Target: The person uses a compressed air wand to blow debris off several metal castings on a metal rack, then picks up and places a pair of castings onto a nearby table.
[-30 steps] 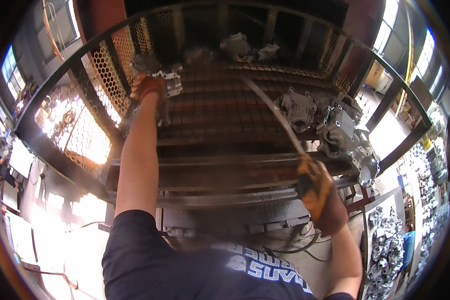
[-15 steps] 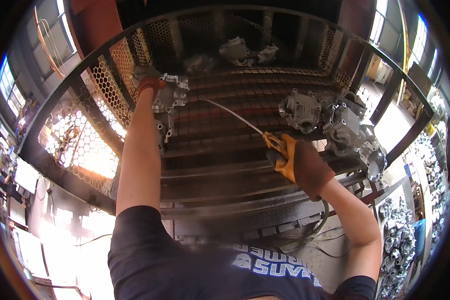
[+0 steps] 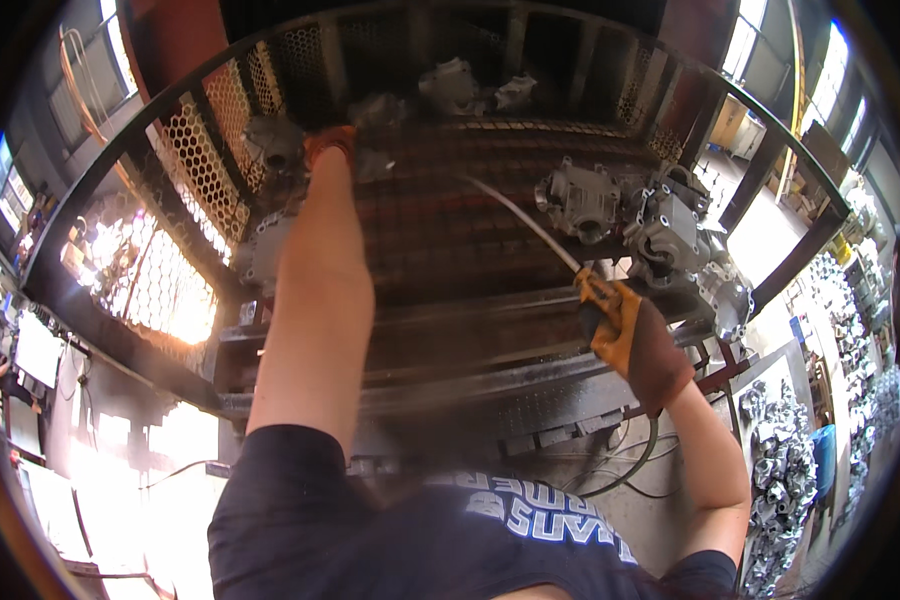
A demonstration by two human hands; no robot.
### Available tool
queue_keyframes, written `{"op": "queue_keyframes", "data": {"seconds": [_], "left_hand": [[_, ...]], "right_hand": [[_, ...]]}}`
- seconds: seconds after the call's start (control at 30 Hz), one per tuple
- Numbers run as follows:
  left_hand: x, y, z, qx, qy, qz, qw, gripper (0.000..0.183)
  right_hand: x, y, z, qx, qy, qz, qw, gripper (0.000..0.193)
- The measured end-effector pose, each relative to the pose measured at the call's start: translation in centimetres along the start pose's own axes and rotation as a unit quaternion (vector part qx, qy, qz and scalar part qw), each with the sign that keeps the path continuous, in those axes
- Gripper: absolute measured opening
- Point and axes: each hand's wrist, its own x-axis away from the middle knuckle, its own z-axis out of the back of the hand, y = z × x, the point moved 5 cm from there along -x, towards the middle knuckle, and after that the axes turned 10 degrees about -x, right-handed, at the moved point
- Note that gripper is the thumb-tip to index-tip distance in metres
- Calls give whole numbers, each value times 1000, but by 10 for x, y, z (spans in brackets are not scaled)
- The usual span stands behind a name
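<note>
Since the earlier frame, our left hand [image 3: 330, 146] has shifted inward from the left side of the slatted bed [image 3: 450, 240], and our right hand [image 3: 645, 350] has drawn the nozzle gun [image 3: 598, 290] toward the bed's right side.

Edges: a dark frame [image 3: 110, 340] surrounds the bed; honeycomb mesh [image 3: 188, 140] bounds its left side. Room for moving runs across the middle of the bed, from the left hand to the casting cluster [image 3: 670, 228] at its right side — the gun's thin nozzle [image 3: 535, 228] extends into this span.

Our right hand is closed around the gun near the bed's front edge. Our left hand reaches the bed's left rear; a blurred grey casting [image 3: 375, 163] sits just beside it, to the right. Its fingers are hidden — we cannot tell whether they grip. Further rear castings [image 3: 453, 88] stand along the bed's back edge.
</note>
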Motion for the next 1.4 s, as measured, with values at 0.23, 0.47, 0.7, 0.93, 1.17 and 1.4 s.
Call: {"op": "queue_keyframes", "data": {"seconds": [0.23, 0.47, 0.7, 0.93, 1.17, 1.4], "left_hand": [[101, 92, -91, -89, 46, -233, 967, 33], [59, 8, -50, -65, 67, -115, 989, 37], [81, -42, 23, -196, 135, -62, 969, 50], [-7, -17, -29, -340, 82, -146, 926, 60], [-39, -29, -48, -308, 60, -88, 945, 39], [-14, -14, -26, -276, 171, -72, 943, 33]], "right_hand": [[-9, -1, -3, -255, -25, -15, 966, 42], [-63, -46, -9, 43, 15, 3, 999, 48], [-112, -68, -52, 221, -21, 67, 973, 44], [-56, -32, -36, 117, -61, 10, 991, 41], [4, -20, -19, 46, -72, -145, 986, 40], [7, 4, -30, -153, 27, -194, 969, 24]]}}
